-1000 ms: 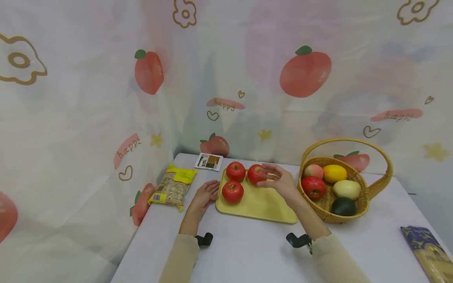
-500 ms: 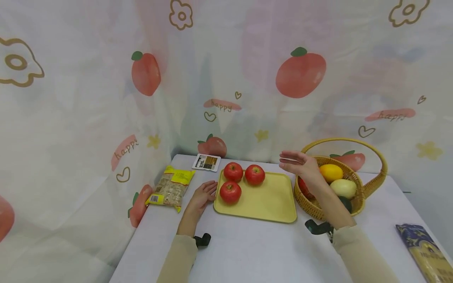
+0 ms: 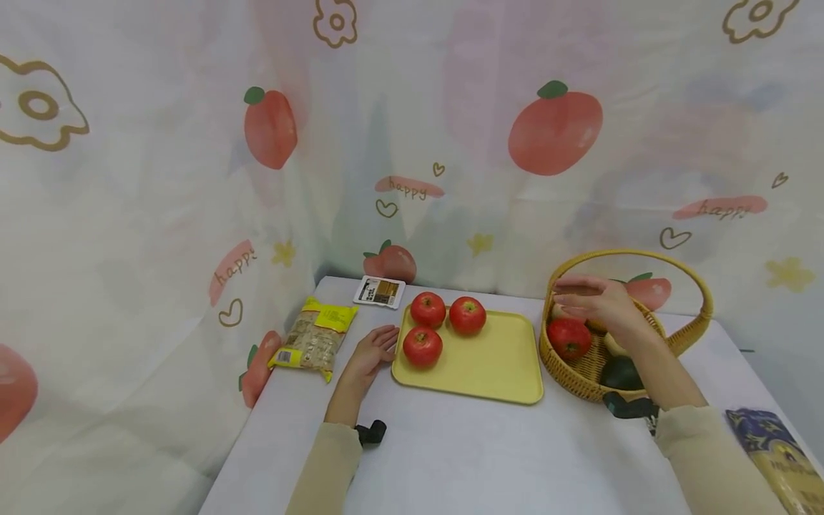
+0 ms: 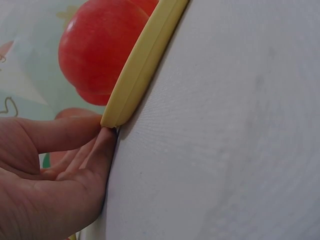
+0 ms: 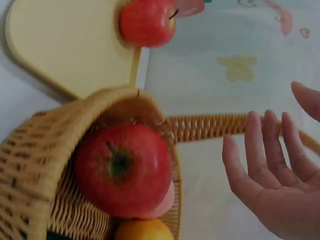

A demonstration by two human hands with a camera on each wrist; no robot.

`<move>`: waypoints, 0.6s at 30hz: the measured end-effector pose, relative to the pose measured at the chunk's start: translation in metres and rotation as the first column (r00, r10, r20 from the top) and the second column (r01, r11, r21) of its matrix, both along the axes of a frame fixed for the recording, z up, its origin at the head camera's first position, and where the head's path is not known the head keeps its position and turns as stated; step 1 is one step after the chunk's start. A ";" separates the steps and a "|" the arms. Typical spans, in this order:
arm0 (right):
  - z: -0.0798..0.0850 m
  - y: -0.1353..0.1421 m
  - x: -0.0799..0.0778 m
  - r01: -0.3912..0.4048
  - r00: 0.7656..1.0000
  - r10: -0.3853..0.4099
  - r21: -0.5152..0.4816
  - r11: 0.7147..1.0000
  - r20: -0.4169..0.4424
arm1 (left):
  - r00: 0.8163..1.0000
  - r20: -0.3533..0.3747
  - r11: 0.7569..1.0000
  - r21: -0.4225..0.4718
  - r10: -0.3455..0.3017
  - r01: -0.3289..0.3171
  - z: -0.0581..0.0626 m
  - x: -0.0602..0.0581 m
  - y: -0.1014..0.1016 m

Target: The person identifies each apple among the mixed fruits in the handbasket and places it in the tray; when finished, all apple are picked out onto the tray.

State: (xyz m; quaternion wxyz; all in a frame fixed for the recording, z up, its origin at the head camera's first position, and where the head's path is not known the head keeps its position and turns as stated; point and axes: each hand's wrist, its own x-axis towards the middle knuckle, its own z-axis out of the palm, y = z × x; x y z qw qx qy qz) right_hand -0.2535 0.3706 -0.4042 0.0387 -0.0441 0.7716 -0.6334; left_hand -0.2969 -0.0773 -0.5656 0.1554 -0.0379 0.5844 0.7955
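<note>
At the left edge of the yellow tray point(image 3: 483, 365), my left hand point(image 3: 370, 357) holds the rim; in the left wrist view the thumb point(image 4: 70, 132) and a finger meet at the tray's corner. Three red apples point(image 3: 422, 347) sit on the tray's left half. My right hand point(image 3: 601, 304) hovers over the wicker basket point(image 3: 573, 375) with nothing in it, its fingers point(image 5: 257, 150) spread and loosely bent. In the basket lie a red apple point(image 3: 569, 338), a dark green fruit point(image 3: 621, 374) and other fruit partly hidden by the right hand and arm.
The basket's tall handle point(image 3: 692, 286) arches over it. A yellow-edged food bag point(image 3: 315, 336) and a small white packet point(image 3: 380, 292) lie left of and behind the tray. A blue and gold bag point(image 3: 775, 458) lies at the right table edge. Printed cloth hangs behind.
My right hand has moved rightward from above the apple at the tray's back to over the basket. The left hand has stayed at the tray's edge.
</note>
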 end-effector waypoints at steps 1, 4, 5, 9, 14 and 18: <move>-0.001 0.006 -0.001 0.004 1.000 -0.004 0.017 1.000 0.012 | 1.000 -0.004 1.000 -0.003 -0.001 0.001 0.000 0.000 0.000; -0.005 0.022 -0.008 -0.006 0.999 0.000 0.112 0.994 0.047 | 1.000 -0.004 1.000 -0.009 0.005 -0.005 0.002 0.000 0.001; -0.006 0.028 -0.010 -0.014 0.998 0.006 0.151 0.988 0.055 | 1.000 -0.005 1.000 -0.012 0.007 -0.007 0.002 0.000 0.001; -0.014 0.047 -0.018 -0.079 0.996 0.065 0.278 0.957 0.059 | 1.000 0.002 1.000 0.000 0.008 -0.008 0.002 -0.001 0.002; -0.021 0.062 -0.021 -0.141 0.990 0.122 0.348 0.927 0.077 | 1.000 0.005 1.000 0.009 0.004 -0.004 -0.001 -0.003 0.001; -0.030 0.072 -0.026 -0.193 0.980 0.167 0.321 0.927 0.107 | 1.000 0.009 1.000 -0.013 0.009 -0.009 -0.002 -0.003 0.002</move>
